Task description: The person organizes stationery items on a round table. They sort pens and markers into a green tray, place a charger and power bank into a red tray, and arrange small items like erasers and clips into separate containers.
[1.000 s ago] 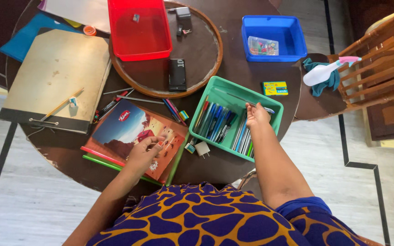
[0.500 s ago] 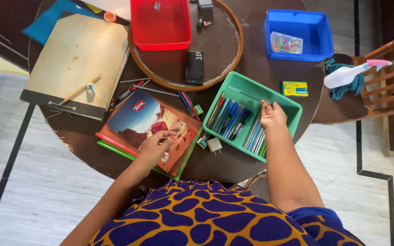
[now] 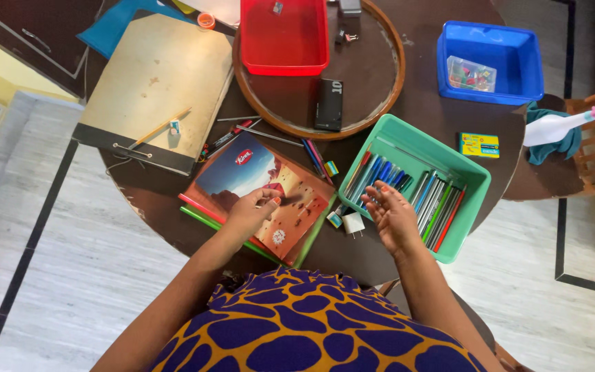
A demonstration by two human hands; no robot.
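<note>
Right hand [image 3: 392, 215] open, fingers spread, empty, over near edge of green tray [image 3: 473, 180]; fingertips touching the pens [image 3: 380, 176] inside; pens likely light, stiff, smooth, prone to roll; best pinched mid-barrel. Left hand [image 3: 255, 210] resting, loosely curled, on the notebook [image 3: 242, 172], left of tray.

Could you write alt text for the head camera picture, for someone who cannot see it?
Seen from above, a person's left hand rests on a picture-covered book while the right hand, open, reaches over pens in a green tray. A red tray and blue tray sit further back on the round table.
</note>
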